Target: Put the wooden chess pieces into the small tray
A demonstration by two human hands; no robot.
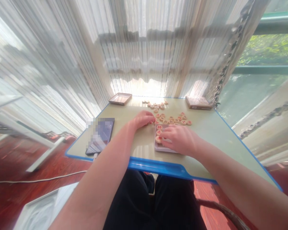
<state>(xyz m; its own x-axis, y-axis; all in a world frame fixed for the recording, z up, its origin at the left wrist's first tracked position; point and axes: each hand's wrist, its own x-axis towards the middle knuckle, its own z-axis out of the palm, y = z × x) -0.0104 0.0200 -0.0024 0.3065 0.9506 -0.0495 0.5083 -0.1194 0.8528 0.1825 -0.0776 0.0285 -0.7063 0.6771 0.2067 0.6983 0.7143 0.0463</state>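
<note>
An open shallow box (166, 149) lies on the table in front of me. Along its left side sits a column of round Chinese chess pieces (159, 127) with red characters. My right hand (180, 137) reaches over the box and covers much of its inside; its fingertips and thumb are around the nearest Chinese chess piece (158, 139) in that column. Just beyond the box's left corner, my left hand (144, 118) has its fingers drawn together at a red-marked Chinese chess piece (155, 119). Several loose pieces (171, 121) lie spread behind the box.
More pieces (156, 105) are scattered toward the far edge. A shallow tray-like lid (120, 98) stands far left, a closed box (198, 103) far right. A tablet (102, 135) with a cable lies at the left. The table (230, 150) has a blue rim; striped curtains hang behind it.
</note>
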